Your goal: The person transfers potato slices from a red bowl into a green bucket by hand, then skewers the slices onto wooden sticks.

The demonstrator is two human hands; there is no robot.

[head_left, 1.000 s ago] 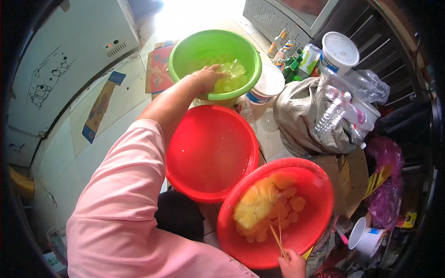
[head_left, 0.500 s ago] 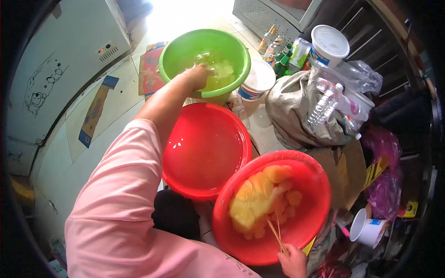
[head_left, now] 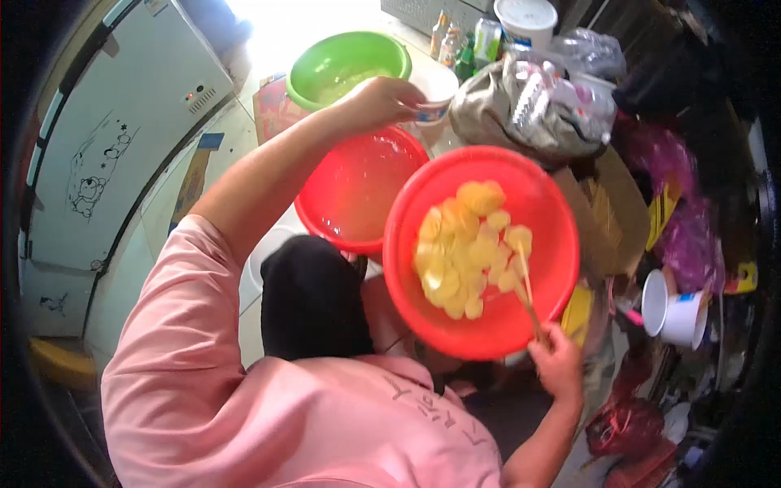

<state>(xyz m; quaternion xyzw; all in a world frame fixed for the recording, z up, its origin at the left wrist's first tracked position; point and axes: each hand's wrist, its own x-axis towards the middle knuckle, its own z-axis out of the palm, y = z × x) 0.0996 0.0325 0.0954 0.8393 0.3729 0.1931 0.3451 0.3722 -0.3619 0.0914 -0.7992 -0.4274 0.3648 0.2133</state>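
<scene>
My left hand (head_left: 386, 99) is raised between the green basin (head_left: 305, 98) and the near red basins. Its fingers point right, loosely bent and apart, with nothing visible in them. My right hand (head_left: 556, 356) grips a pair of chopsticks (head_left: 527, 294) low at the right, and their tips reach among thin yellow slices, which look like potato slices (head_left: 464, 259). The slices lie in a heap in the nearer red basin (head_left: 508, 333), which appears tilted towards me. Behind it, the other red basin (head_left: 358, 191) holds cloudy water. The green basin holds liquid too.
A white tub (head_left: 435, 81) stands behind my left hand. A sack (head_left: 480, 110) bearing plastic bottles, a carton (head_left: 614, 191) and a purple plastic bag (head_left: 682, 215) line the right. On the left is a white chest freezer (head_left: 122, 122). My knee (head_left: 313, 301) is beside the basins.
My left hand has come up out of the green basin and moved right. My right hand has moved up and right with the chopsticks. The whole view has shifted.
</scene>
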